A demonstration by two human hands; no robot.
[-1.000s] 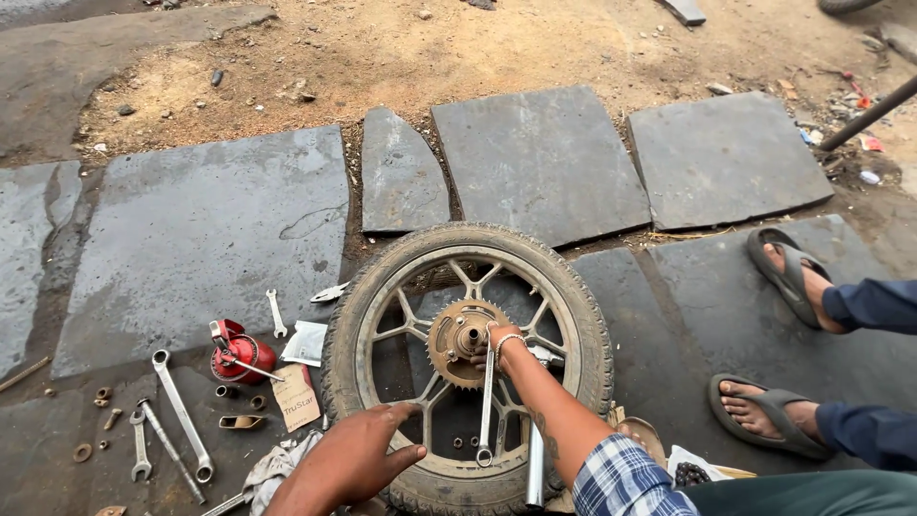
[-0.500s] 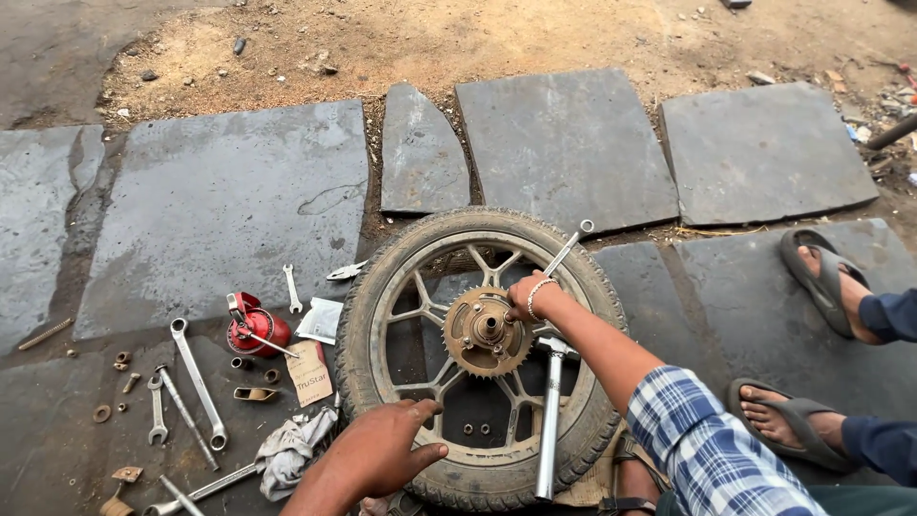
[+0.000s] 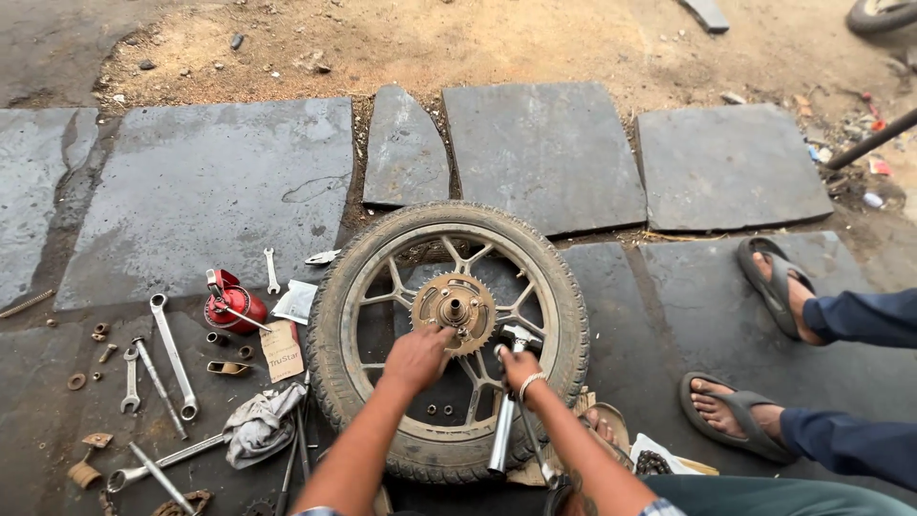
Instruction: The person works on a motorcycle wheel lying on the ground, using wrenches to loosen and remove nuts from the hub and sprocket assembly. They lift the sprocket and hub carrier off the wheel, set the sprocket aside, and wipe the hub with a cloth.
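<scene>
Red oil can (image 3: 232, 304) stands upright beside the wheel (image 3: 447, 336).

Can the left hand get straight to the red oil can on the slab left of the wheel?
Probably yes: the left hand rests at the rusty toothed sprocket, and only the black tyre lies between it and the red oil can.

Tyre (image 3: 864, 14): top right corner, mostly cut off. Bystander's legs (image 3: 855, 320): cut by right edge. Tools (image 3: 162, 487) at bottom left: partly cropped. Small nuts (image 3: 97, 333) by left edge: too small to identify. Left hand (image 3: 417, 358): fingertips hide part of sprocket (image 3: 454, 311).
</scene>
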